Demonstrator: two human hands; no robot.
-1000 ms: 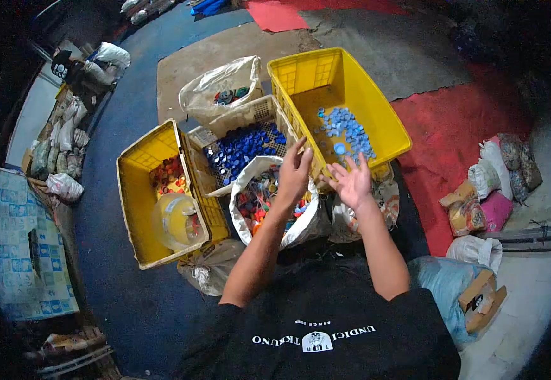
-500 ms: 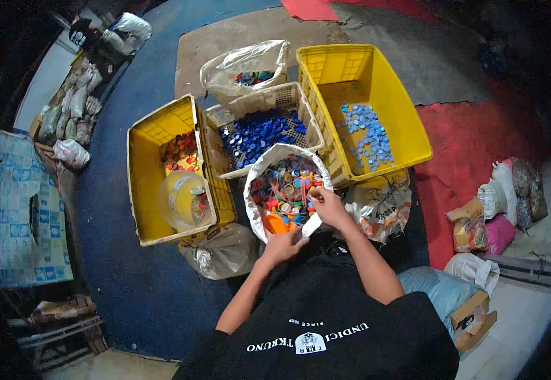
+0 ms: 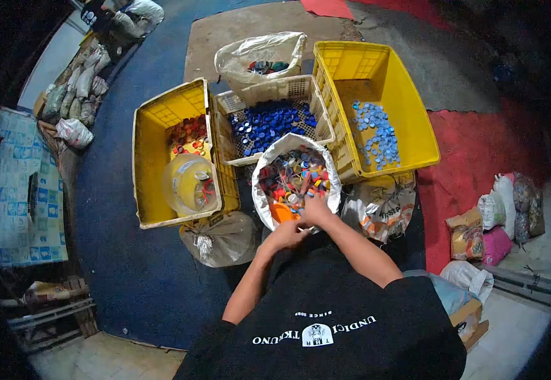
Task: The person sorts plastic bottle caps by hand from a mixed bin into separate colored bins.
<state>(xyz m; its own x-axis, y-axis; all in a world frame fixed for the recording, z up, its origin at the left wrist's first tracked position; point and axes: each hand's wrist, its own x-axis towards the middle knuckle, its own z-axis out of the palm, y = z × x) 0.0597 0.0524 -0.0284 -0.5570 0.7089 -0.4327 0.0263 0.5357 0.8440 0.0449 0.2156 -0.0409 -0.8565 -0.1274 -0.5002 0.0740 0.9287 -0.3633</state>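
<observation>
I have both hands at the near rim of the white sack (image 3: 259, 190) of mixed caps (image 3: 294, 180): left hand (image 3: 286, 234), right hand (image 3: 316, 212). Grip state unreadable. Risk: the sack tipping, spilling caps onto the floor.

Single head-worn wide-angle view, looking steeply down and forward from above the person's black printed shirt (image 3: 326, 323), close over the white woven sack of mixed plastic caps (image 3: 296, 180), yellow plastic crates (image 3: 377, 76) beyond, floor curving at edges
</observation>
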